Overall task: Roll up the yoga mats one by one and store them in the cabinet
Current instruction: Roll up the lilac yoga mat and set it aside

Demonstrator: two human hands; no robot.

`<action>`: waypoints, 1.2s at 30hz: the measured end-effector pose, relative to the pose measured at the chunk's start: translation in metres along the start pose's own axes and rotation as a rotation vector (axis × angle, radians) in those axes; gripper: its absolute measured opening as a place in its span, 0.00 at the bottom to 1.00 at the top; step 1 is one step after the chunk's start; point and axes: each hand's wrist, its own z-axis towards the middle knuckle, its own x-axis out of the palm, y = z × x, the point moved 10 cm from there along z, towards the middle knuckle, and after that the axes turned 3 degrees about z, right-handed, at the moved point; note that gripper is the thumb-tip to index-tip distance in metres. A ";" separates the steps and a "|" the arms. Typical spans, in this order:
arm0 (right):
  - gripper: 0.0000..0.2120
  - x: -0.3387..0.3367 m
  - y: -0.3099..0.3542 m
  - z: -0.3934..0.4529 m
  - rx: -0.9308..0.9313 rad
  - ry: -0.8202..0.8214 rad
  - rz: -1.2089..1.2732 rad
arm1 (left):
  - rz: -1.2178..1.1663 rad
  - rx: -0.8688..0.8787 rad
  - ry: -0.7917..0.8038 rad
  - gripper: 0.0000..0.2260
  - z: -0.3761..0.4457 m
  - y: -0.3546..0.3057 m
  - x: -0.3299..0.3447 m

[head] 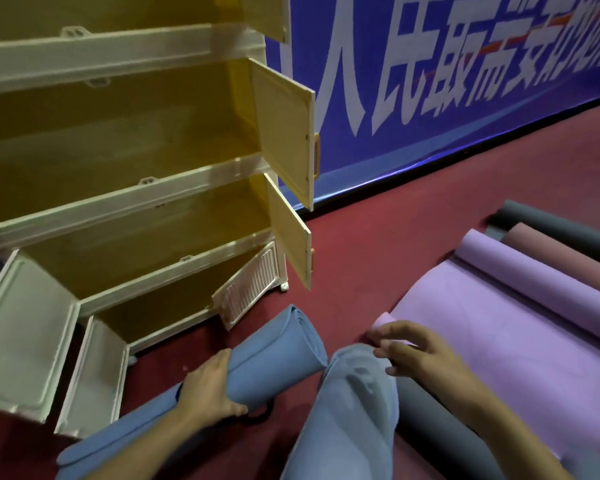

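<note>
Rolled blue foam yoga mat [278, 355] on red floor before open cream plastic cabinet [125, 216], left hand [212, 389] wrapped round roll, stops unrolling; right hand [416, 351] loose-fingered, empty, over flat lilac mat [499, 341].

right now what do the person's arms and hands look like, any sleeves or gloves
Both are bare: the left hand and right hand wear no gloves, rings or watch that the view shows, and both forearms are uncovered to the frame's edge, with no sleeve in sight. The only clothing visible is light blue-grey trousers on the raised knee between them.
</note>
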 end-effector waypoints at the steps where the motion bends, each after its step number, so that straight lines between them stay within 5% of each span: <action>1: 0.07 -0.004 -0.003 0.003 0.014 -0.002 -0.015 | 0.027 -0.001 0.025 0.56 0.016 0.000 0.011; 5: 0.06 -0.013 -0.014 0.013 0.068 -0.017 -0.061 | 0.151 -0.003 0.022 0.57 0.082 -0.005 0.033; 8: 0.06 -0.016 -0.019 0.020 0.083 -0.031 -0.084 | 0.274 0.149 -0.097 0.46 0.116 -0.053 0.026; 13: 0.07 -0.030 -0.032 0.019 0.105 -0.050 -0.073 | 0.092 0.469 -0.284 0.19 0.103 -0.176 -0.003; 20: 0.06 -0.118 -0.086 0.001 0.223 -0.112 -0.186 | -0.193 0.848 -0.466 0.10 0.026 -0.357 -0.066; 28: 0.07 -0.249 -0.149 -0.025 0.428 -0.315 -0.442 | 0.569 1.028 -0.049 0.13 -0.001 -0.534 0.022; 36: 0.20 -0.333 -0.252 -0.017 0.767 -0.275 -0.705 | 0.828 0.921 0.328 0.18 0.077 -0.510 0.173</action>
